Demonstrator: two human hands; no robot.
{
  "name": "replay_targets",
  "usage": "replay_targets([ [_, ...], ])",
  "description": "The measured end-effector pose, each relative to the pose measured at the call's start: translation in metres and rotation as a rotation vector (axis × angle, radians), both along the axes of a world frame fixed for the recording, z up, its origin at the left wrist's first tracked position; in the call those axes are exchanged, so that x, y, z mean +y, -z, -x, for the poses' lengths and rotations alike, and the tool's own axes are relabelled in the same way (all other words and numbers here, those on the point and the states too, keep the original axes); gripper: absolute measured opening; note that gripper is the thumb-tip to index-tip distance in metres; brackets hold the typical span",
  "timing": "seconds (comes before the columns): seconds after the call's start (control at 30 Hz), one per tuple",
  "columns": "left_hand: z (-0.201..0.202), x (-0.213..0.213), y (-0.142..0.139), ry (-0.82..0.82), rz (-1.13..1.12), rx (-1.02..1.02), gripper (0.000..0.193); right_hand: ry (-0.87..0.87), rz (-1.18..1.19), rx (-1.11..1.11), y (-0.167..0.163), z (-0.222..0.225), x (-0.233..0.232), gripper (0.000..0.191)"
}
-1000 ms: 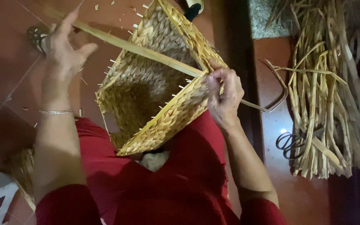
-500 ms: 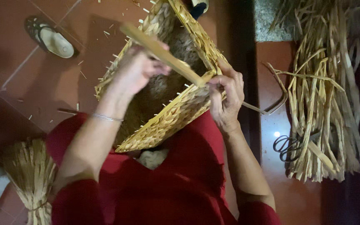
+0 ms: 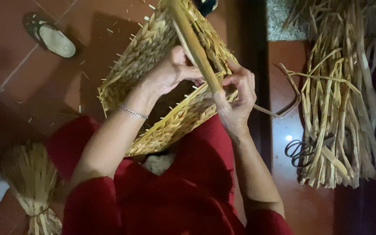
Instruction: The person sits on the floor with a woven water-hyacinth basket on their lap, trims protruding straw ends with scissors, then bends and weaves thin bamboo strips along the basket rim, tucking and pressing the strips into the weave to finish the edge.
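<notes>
A square woven straw basket (image 3: 153, 56) rests tilted on my lap, over red clothing. A long flat straw strip (image 3: 194, 43) runs up from the basket's near rim toward the top of the view. My left hand (image 3: 168, 72) reaches over the basket opening and pinches the strip close to the rim. My right hand (image 3: 238, 98) grips the rim and the strip at the same spot. The strip's loose tail (image 3: 283, 106) curls out to the right of my right hand.
A pile of dried straw strips (image 3: 340, 95) lies on the floor at right, with black scissors (image 3: 299, 150) beside it. A tied straw bundle (image 3: 31, 182) lies at lower left. A sandal (image 3: 51, 35) sits on the red tile floor at upper left.
My left hand came in from far out at the left, sliding down the strip to the basket rim beside my right hand. The strip swung from nearly level to steep.
</notes>
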State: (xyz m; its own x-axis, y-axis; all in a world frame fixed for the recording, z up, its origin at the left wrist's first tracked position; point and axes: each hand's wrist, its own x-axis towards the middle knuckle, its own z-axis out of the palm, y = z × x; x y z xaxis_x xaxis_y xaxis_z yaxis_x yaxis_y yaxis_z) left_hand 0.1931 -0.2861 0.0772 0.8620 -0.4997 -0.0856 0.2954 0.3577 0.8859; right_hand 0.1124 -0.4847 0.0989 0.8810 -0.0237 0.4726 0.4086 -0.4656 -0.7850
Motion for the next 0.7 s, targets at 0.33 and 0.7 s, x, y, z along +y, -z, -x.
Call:
replay_targets([
  [0.33,0.000,-0.017,-0.021,-0.104,-0.409,-0.239,0.032,-0.004,0.134,-0.040,-0.009,0.003,-0.001,0.020],
  [0.7,0.016,-0.021,-0.004,-0.148,-0.091,-0.133,0.025,-0.044,0.224,-0.129,-0.017,0.001,-0.003,0.031],
])
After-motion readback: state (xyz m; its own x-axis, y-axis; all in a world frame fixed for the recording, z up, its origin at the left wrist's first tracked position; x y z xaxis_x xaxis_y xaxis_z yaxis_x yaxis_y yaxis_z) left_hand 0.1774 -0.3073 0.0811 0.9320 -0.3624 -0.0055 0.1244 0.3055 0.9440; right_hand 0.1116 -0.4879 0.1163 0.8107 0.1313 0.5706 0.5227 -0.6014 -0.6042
